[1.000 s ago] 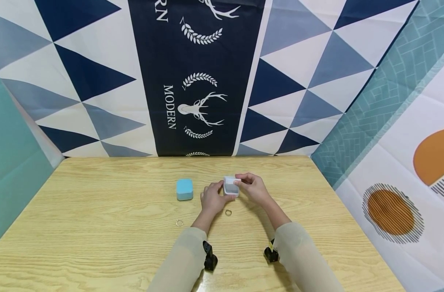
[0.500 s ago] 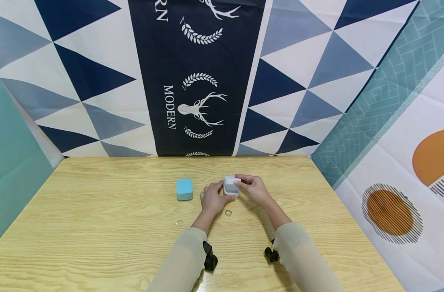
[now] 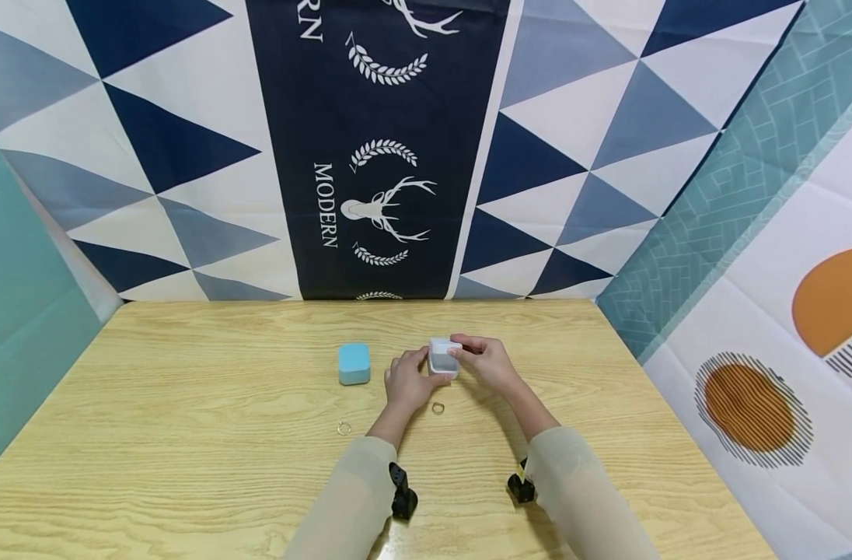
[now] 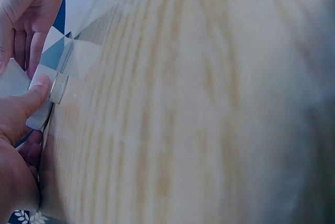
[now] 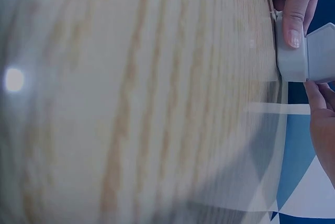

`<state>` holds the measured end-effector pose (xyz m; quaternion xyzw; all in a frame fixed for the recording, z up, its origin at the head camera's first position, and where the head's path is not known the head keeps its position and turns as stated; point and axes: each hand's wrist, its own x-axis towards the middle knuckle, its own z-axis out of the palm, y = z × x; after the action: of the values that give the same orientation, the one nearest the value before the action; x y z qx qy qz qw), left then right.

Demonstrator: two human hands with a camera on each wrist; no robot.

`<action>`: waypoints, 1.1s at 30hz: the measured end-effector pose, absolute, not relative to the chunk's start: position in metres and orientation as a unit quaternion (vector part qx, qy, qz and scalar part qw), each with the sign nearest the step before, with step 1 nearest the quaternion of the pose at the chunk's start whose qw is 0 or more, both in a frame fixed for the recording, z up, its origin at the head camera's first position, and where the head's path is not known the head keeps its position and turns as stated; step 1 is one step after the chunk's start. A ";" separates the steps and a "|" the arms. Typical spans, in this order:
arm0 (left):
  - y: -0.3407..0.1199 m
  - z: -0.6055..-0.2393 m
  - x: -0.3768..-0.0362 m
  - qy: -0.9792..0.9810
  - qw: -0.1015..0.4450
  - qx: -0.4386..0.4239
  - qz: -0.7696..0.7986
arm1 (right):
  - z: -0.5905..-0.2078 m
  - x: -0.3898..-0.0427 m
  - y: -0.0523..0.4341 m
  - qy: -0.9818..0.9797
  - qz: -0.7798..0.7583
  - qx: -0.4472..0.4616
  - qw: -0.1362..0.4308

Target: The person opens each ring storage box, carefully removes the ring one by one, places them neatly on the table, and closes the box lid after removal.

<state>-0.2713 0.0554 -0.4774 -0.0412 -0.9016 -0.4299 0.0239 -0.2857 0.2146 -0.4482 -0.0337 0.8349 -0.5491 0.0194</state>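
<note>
A small white box (image 3: 443,357) sits on the wooden table (image 3: 188,389) between both hands. My left hand (image 3: 408,379) grips its left side, thumb pressed on the box (image 4: 21,93). My right hand (image 3: 483,359) pinches the box's upper right edge, where its lid stands raised. The white box (image 5: 303,51) shows at the right edge of the right wrist view with the left thumb on it. A small ring (image 3: 438,407) lies on the table just in front of the box. A second ring (image 3: 343,427) lies further left. A light blue box (image 3: 354,363) stands closed to the left.
Patterned cloth backdrops (image 3: 370,148) close off the far edge and both sides of the table. Black wrist camera mounts (image 3: 401,491) sit on both forearms near the front edge.
</note>
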 end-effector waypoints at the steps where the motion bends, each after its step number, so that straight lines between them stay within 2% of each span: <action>1: 0.055 -0.478 -0.272 -0.902 0.025 -0.042 -0.429 | -0.448 -0.286 0.215 0.835 -0.549 -0.033 0.019; 33: 0.055 -0.479 -0.273 -0.903 0.029 -0.045 -0.427 | -0.443 -0.284 0.214 0.837 -0.546 -0.035 0.019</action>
<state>-0.2727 0.0550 -0.4786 -0.0449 -0.9026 -0.4271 0.0288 -0.2836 0.2143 -0.4428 -0.0354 0.8371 -0.5455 0.0192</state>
